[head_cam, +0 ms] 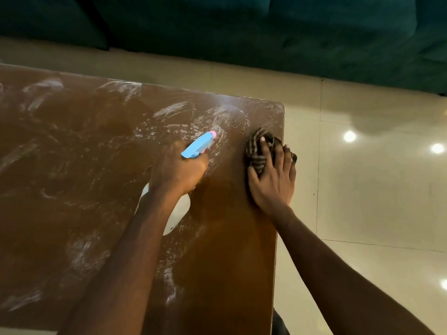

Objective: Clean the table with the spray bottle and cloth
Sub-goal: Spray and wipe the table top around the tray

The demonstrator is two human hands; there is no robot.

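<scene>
A brown wooden table (pixel 72 165) fills the left and middle of the view. Its left and near edges are cut off by the frame, and only the far right corner shows in full. White smears and streaks cover most of the top, thickest toward the far side. A strip along the right edge looks darker and free of streaks.

Pale glossy floor tiles (pixel 377 209) lie to the right and beyond the table. A dark teal sofa (pixel 266 32) runs across the far side in deep shadow, with little detail to make out.

Both bare forearms come in from the near edge. The left one crosses over the spray bottle (pixel 197 146) and hides the middle of its white body. The blue head and pink nozzle point far and to the right, over the smears.

The left hand (pixel 179 170) is curled round the bottle's neck. Its fingers are underneath, so whether one is on the trigger cannot be told.

The right hand (pixel 273 184) lies with spread fingers pressing down on a bunched dark striped cloth (pixel 256 151) at the table's right edge, near the far corner. The hand covers much of the cloth.

Bright spots of light (pixel 349 136) shine on the tiles.
</scene>
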